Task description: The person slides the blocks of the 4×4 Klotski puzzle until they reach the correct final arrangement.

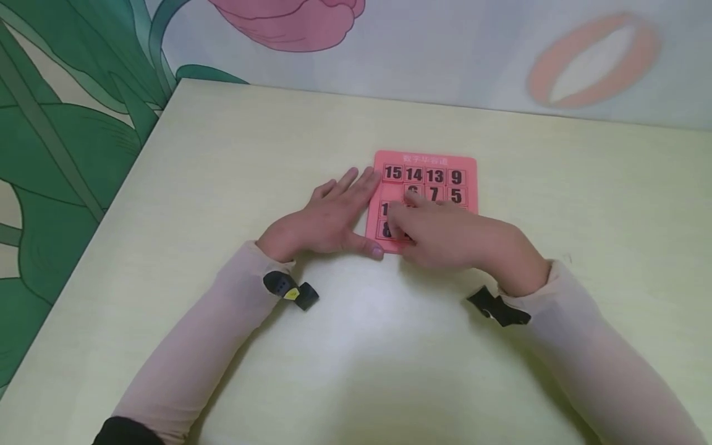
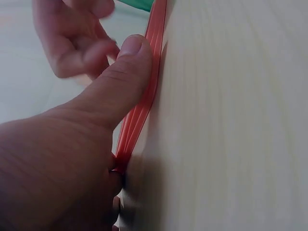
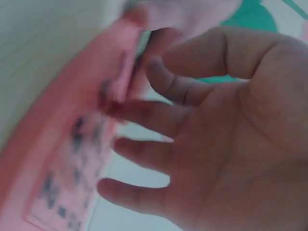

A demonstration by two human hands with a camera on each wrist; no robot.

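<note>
A pink sliding number puzzle lies flat on the table, with black numerals on its tiles. Its top row reads 15, 14, 13, 9, and a bare slot shows at the left end of the second row. My left hand steadies the board, straight fingers along its left edge and thumb at the near left corner. Over the lower rows is my right hand, fingertips at the tiles on the left side; it hides several of them. In the right wrist view, the right fingers extend loosely towards the blurred puzzle face.
The pale table extends around the puzzle on all sides. Behind it stands a wall painted with pink flowers, with green leaves at the left. Black straps with small devices sit on both sleeved wrists.
</note>
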